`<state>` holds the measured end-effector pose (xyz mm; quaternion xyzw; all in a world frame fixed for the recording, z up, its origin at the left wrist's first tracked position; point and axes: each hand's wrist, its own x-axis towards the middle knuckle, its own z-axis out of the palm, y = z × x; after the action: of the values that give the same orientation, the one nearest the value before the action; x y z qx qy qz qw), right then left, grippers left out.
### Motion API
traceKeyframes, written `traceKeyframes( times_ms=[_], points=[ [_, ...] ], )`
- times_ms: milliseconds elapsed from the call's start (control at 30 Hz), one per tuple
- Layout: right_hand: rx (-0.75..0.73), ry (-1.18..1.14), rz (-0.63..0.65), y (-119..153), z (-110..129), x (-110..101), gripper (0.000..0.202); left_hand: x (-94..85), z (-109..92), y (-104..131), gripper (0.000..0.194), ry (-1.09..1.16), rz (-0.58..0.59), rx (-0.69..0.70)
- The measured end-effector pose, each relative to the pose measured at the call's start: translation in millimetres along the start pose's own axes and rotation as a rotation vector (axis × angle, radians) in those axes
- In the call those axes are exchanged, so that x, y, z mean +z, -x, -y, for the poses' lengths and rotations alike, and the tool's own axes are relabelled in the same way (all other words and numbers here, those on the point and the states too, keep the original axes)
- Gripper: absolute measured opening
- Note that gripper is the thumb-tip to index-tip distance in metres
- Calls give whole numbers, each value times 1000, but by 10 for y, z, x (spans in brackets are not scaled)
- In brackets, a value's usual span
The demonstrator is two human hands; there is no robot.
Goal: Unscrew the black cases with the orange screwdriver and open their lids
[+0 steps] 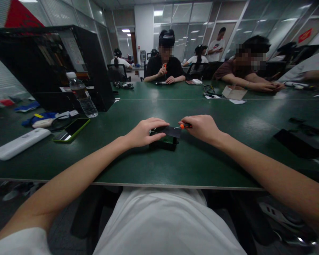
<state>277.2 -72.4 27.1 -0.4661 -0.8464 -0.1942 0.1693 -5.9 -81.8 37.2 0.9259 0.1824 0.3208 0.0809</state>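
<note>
A small black box (163,145) with green inside, perhaps a circuit board, sits on the green table (149,170) in front of me. Over it, a flat black panel (173,131) is tilted, leaving part of the box uncovered. My left hand (143,132) grips this panel at its left end, thumb below and fingers on top. In my right hand (204,128) is a screwdriver (185,125) with an orange and black handle. Its thin shaft points left, and the tip is at the panel's upper right edge. Whether it touches a screw is too small to tell.
A black computer case (103,78) and a tilted-looking water bottle (83,97) stand at left. Nearby lie a green-edged phone (74,130) and a white bar-shaped device (21,143). Black parts (300,143) lie at right, a small carton (234,92) farther back. People sit across the table.
</note>
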Motion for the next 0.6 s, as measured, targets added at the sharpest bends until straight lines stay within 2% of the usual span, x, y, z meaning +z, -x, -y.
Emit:
traceKeyframes(
  times_ms=[600],
  points=[
    [-36,-47,-7,3,18,33,29,53,-21,-48,36,77,19,-3]
  ],
)
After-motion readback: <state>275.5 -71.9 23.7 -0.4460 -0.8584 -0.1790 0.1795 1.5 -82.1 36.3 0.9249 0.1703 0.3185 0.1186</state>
